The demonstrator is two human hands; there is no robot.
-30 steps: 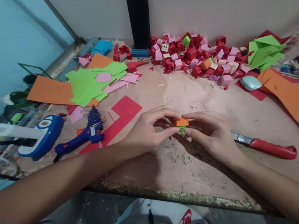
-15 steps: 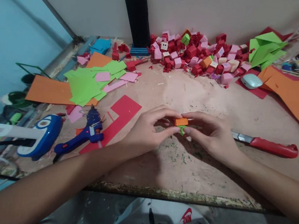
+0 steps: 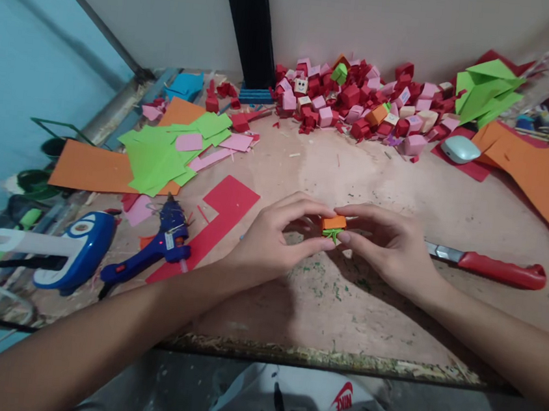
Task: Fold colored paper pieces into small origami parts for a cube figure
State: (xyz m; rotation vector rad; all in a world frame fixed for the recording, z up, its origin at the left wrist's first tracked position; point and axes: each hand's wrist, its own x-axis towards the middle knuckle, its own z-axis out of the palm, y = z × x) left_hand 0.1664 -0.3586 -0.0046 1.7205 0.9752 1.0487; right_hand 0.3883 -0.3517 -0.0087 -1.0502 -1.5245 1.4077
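Note:
Between my two hands is a small orange and green paper box [image 3: 333,223], held just above the table's middle. Its top is orange and thin green strips show on the side facing me. My left hand [image 3: 284,229] grips it from the left with thumb and fingers closed. From the right, my right hand [image 3: 388,243] pinches it, the thumb against the green part. Fingers hide the box's ends. To the right of my right hand lies a red-handled knife [image 3: 503,269], its blade tip hidden behind the hand.
A blue glue gun [image 3: 162,243] and a blue-white device [image 3: 76,250] lie at left, near green paper sheets [image 3: 159,154] and a red paper piece [image 3: 230,199]. Behind are a leaning phone [image 3: 252,33] and many small paper cubes [image 3: 349,96]. Orange sheets [image 3: 547,175] lie at right.
The green strips on the box's near side have shifted a little and spread wider between my thumbs. Both hands keep nearly the same place and grip.

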